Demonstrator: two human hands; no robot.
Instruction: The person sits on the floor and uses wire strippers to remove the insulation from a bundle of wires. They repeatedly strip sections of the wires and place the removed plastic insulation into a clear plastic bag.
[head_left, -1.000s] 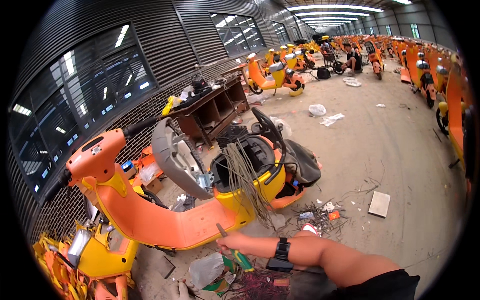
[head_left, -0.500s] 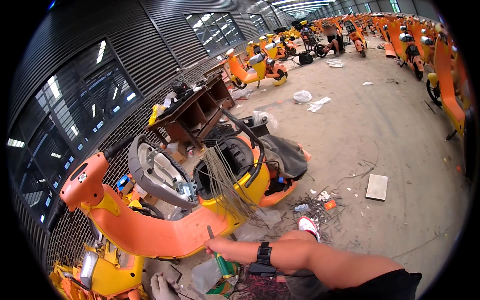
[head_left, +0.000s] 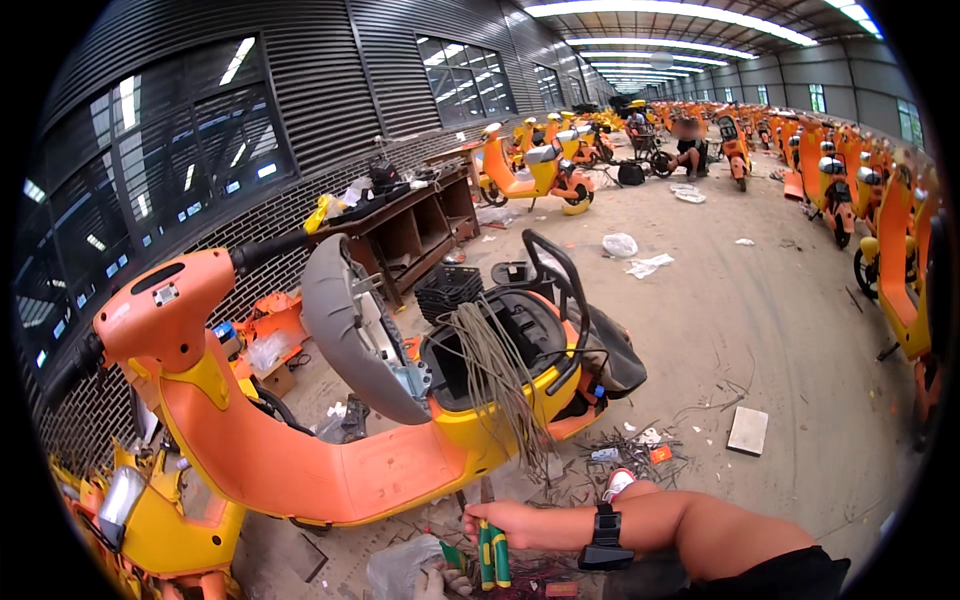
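Note:
My right hand [head_left: 503, 524] is closed round a pair of pliers [head_left: 494, 556] with green and yellow handles; the metal end points up. My left hand [head_left: 442, 581], in a pale glove, shows at the lower edge with fingers bent and apart. Part of it is cut off, and I see nothing clearly held in it. Beside it lie a clear plastic bag [head_left: 396, 568] and a green packet. Just beyond my hands stands an orange and yellow scooter [head_left: 330, 470] with its grey seat [head_left: 350, 330] tipped up. Over the rim of its seat compartment hangs a bundle of grey-brown cords [head_left: 492, 360].
Dark cord scraps [head_left: 640, 468] litter the floor by my foot. A pale flat block [head_left: 748, 431] lies to the right. A brown workbench [head_left: 420, 232] stands along the brick wall. Rows of scooters [head_left: 905, 300] line the right; farther back a person [head_left: 690, 150] sits low.
My view has shifted, with the scooter showing nearer and more upright. My left hand has come right, close to my right hand. The pliers stay in my right hand, their handles now showing fully.

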